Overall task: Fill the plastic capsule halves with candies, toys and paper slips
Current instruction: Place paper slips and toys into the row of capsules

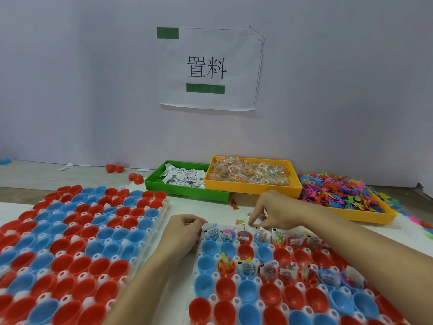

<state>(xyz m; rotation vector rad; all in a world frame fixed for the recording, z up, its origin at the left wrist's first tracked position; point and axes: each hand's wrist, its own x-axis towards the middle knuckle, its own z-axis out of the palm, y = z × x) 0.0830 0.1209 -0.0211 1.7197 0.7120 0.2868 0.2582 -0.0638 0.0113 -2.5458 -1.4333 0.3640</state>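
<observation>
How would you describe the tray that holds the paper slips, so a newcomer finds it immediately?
Look below the white paper sign on the wall, where three trays stand in a row. The green tray is the leftmost one. It alone is green and holds white slips; the yellow tray beside it holds candy packets.

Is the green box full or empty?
Neither: the green box is partly filled, with white paper slips piled at its far end.

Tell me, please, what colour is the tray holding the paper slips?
Green tray, clearest in the head view.
</observation>
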